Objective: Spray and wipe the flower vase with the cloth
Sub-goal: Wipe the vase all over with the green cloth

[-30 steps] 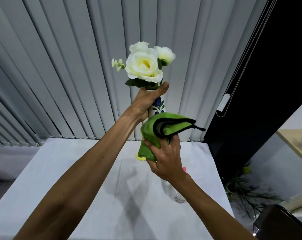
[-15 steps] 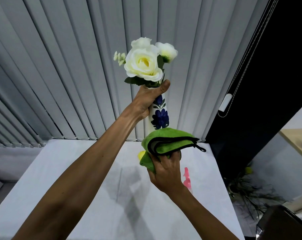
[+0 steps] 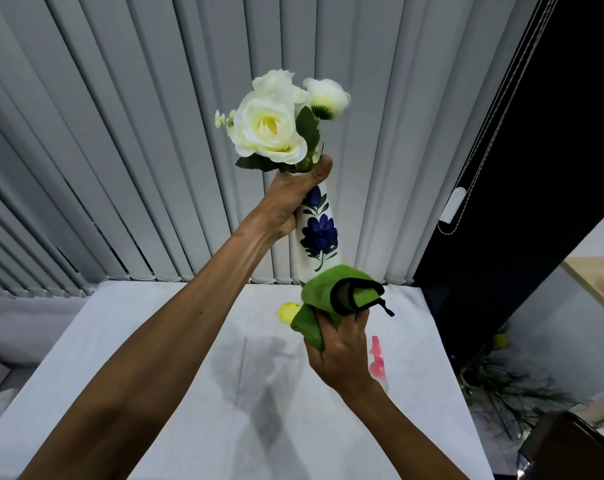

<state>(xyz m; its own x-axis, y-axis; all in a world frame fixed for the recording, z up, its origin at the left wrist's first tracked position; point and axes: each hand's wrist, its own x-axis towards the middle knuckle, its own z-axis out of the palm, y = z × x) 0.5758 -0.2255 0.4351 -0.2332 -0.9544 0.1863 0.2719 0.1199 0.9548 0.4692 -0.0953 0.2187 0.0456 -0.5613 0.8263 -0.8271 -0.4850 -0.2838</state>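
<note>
My left hand (image 3: 291,199) grips the neck of a white vase (image 3: 318,237) painted with blue flowers and holds it up above the table. White artificial roses (image 3: 271,126) stand in it. My right hand (image 3: 342,348) clutches a folded green cloth (image 3: 331,299) with black trim, pressed against the vase's bottom end, which it hides. A spray bottle with a pink nozzle (image 3: 376,358) stands on the table behind my right wrist, mostly hidden.
A white-covered table (image 3: 162,375) lies below my arms, with a small yellow object (image 3: 288,311) near its far edge. Grey vertical blinds (image 3: 120,150) hang behind. A dark panel (image 3: 535,202), a plant (image 3: 501,379) and a dark object (image 3: 570,448) sit to the right.
The cloth slid down the vase from its middle to its bottom end, uncovering the blue flower pattern. The vase stays raised in my left hand.
</note>
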